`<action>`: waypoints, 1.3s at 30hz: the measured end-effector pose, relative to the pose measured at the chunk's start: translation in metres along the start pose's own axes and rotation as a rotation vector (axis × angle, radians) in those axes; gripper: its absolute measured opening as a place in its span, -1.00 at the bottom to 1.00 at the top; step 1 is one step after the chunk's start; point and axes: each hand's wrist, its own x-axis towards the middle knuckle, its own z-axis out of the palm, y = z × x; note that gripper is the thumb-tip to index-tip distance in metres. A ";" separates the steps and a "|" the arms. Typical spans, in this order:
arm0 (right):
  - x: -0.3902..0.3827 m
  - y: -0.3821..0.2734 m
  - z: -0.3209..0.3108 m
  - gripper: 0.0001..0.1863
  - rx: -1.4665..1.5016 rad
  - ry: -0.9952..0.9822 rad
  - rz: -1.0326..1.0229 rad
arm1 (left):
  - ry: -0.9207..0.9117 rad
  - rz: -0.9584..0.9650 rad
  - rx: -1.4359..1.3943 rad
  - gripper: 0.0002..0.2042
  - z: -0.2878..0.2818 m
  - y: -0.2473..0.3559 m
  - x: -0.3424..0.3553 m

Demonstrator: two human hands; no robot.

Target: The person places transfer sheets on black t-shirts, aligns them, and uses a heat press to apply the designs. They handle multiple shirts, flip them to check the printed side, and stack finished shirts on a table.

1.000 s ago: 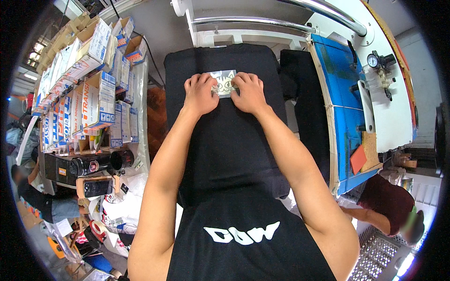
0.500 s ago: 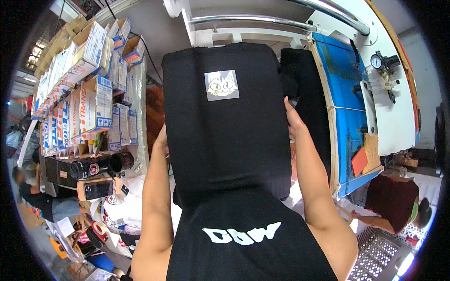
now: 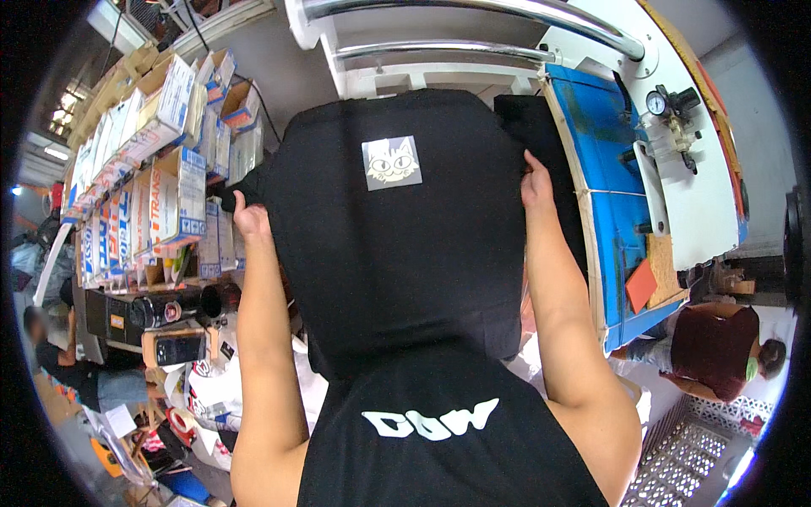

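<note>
A black T-shirt (image 3: 405,253) lies spread over a padded flat board in front of me. On its upper part sits a small grey square transfer (image 3: 392,163) with a pale cat face, slightly tilted. My left hand (image 3: 252,219) grips the shirt's cloth out to the left, drawing a dark fold away from the board, thumb pointing up. At the right edge, my right hand (image 3: 536,184) is closed on the shirt's side with its thumb up; its fingers are partly hidden by the cloth.
A white press machine with chrome bars (image 3: 473,10), a blue panel (image 3: 601,169) and a pressure gauge (image 3: 655,102) stands at the right. Stacked cardboard boxes (image 3: 179,190) and a phone (image 3: 180,348) are at the left. Other people (image 3: 714,351) are at both sides.
My left hand has moved up and outward, pulling black cloth to the left. My right hand has risen slightly along the shirt's edge. The person at the right has changed posture.
</note>
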 end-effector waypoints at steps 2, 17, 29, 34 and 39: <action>-0.001 -0.003 0.005 -0.50 0.095 -0.008 -0.007 | 0.242 0.024 -0.100 -0.25 0.008 0.003 -0.005; 0.010 -0.005 -0.009 -0.67 0.241 0.047 -0.085 | 0.192 -0.004 -0.200 -0.33 0.034 0.016 -0.024; 0.034 0.003 -0.027 -0.70 0.279 0.056 -0.059 | 0.119 -0.025 -0.176 -0.38 0.045 0.022 -0.030; 0.029 0.002 -0.027 -0.71 0.335 -0.028 -0.019 | 0.039 -0.072 -0.213 -0.37 0.043 0.026 -0.030; 0.021 0.001 -0.018 -0.61 0.240 0.021 -0.075 | 0.032 -0.067 -0.227 -0.35 0.044 0.032 -0.030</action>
